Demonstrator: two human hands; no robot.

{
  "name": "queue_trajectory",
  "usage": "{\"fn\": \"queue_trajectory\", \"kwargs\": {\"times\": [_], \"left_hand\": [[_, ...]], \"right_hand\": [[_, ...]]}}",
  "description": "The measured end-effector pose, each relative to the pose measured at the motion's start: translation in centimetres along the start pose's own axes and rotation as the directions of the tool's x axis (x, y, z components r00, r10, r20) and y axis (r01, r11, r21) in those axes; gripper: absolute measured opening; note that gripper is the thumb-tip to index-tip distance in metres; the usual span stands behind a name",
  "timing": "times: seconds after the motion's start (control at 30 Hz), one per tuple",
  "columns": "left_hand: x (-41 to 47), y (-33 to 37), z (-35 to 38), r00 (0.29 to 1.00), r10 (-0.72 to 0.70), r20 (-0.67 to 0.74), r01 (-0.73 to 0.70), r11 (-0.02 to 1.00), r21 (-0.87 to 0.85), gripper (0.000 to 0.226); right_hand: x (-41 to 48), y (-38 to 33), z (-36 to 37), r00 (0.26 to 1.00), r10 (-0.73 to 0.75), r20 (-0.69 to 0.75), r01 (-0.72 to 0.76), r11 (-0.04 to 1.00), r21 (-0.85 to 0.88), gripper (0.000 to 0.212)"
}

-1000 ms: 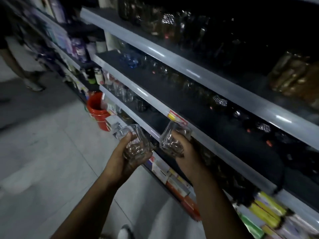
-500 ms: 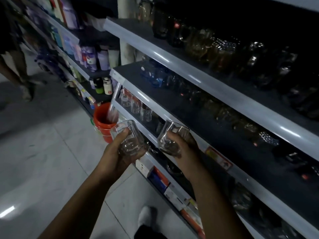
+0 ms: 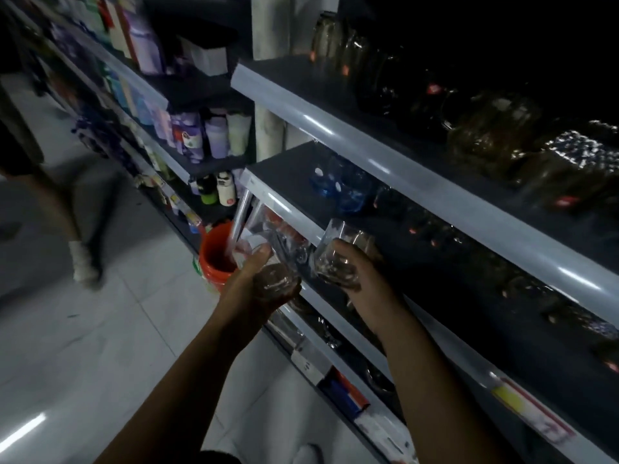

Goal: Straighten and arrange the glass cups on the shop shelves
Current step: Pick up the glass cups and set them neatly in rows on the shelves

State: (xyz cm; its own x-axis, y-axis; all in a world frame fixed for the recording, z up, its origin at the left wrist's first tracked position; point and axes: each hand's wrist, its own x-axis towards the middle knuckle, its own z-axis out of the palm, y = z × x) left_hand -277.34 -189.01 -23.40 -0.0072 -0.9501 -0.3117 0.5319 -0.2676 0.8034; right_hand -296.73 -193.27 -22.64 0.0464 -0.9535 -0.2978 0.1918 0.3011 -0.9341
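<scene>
1. Head view shows both hands in front of the shop shelves, each with one glass cup. The left hand (image 3: 251,289) has its fingers curled round the left cup (image 3: 276,281), and the right hand (image 3: 360,276) grips the right cup (image 3: 333,259) from the side, near its base.
2. Both cups are in the air and tilted. They are close together, but whether they touch cannot be told. The right cup is just at the pale rim of the middle shelf (image 3: 288,209). The left cup is a little lower, near the orange bucket (image 3: 216,262).
3. The step in hand seems to be bringing the two cups to a place on this dark shelf, perhaps between the blue glasses (image 3: 338,192) and the dim glassware (image 3: 432,234) further right.
4. To do it well, the person should turn each cup upright before it passes over the rim.
5. It is better to place one cup at a time. The right cup should go first because it is nearer, while the left hand holds its cup well apart, so that glass does not knock on glass.
6. The shelf is very dark and what stands there is hard to see, so the hand should enter slowly and set the base flat before the fingers let go.
7. A slip here likely means a fall to the hard floor, so the grip should not loosen early.
</scene>
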Motion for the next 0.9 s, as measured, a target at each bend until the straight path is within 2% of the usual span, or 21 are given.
{"fn": "queue_trajectory", "kwargs": {"times": [0.07, 0.13, 0.23, 0.3, 0.43, 0.53, 0.67, 0.9], "left_hand": [[1.9, 1.5, -1.1, 0.998, -0.005, 0.064, 0.003, 0.999, 0.032, 0.049], [3.9, 3.1, -2.2, 0.992, -0.011, 0.127, 0.003, 0.998, 0.061, 0.038], [7.1, 5.7, -3.8, 0.980, -0.056, 0.191, 0.045, 0.997, 0.062, 0.033], [9.1, 7.5, -5.1, 0.963, -0.110, 0.248, 0.087, 0.991, 0.100, 0.039], [12.1, 11.3, -7.2, 0.910, -0.187, 0.371, 0.107, 0.968, 0.225, 0.030], [13.4, 13.8, -8.0, 0.891, -0.242, 0.384, 0.166, 0.961, 0.219, 0.034], [14.4, 16.7, -8.4, 0.851, -0.297, 0.433, 0.243, 0.954, 0.178, 0.038], [14.9, 19.8, -7.3, 0.820, -0.264, 0.508, 0.218, 0.964, 0.150, 0.051]], "right_hand": [[1.2, -0.3, 1.8, 0.999, -0.028, -0.017, 0.028, 1.000, 0.005, 0.093], [2.3, -0.6, 3.6, 0.997, -0.048, -0.058, 0.050, 0.998, 0.034, 0.084], [3.6, -0.8, 6.3, 0.987, -0.081, -0.141, 0.101, 0.984, 0.143, 0.056], [3.8, -1.1, 8.5, 0.972, -0.081, -0.222, 0.131, 0.967, 0.219, 0.047], [3.6, -1.5, 12.6, 0.925, -0.087, -0.370, 0.201, 0.938, 0.283, 0.049], [3.3, -2.1, 15.3, 0.899, -0.120, -0.422, 0.267, 0.914, 0.307, 0.057], [2.6, -3.1, 18.2, 0.882, -0.172, -0.438, 0.323, 0.898, 0.300, 0.050], [1.8, -5.0, 20.6, 0.863, -0.261, -0.433, 0.385, 0.895, 0.227, 0.054]]}}
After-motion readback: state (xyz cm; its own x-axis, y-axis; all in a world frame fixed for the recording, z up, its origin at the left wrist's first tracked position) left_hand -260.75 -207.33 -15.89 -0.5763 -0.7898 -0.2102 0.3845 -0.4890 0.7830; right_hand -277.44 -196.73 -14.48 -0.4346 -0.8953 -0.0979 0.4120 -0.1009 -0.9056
